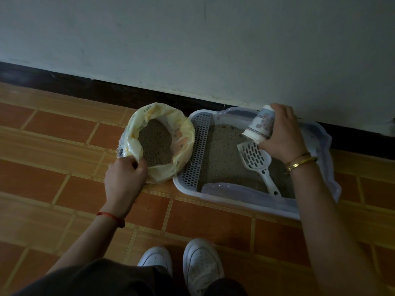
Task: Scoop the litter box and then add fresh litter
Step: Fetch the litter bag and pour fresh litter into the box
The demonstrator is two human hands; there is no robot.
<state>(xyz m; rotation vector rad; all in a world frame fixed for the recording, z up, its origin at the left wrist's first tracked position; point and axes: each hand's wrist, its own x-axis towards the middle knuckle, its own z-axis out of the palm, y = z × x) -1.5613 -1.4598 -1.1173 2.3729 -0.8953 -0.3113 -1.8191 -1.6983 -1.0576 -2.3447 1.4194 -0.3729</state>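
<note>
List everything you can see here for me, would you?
litter box: one, white, on floor against wall
litter: grey-brown, fills the box
scoop: one, white, slotted, lying on the box's litter
litter bag: one, yellowish, open, left of the box
container: one, white with pattern, tilted above the box
plastic sheet: one, translucent, draped over box's right end
floor: orange-brown tiles
shoes: two, white, bottom centre
left hand: grips bag's rim; red string on wrist
right hand: holds container; gold bangle on wrist
</note>
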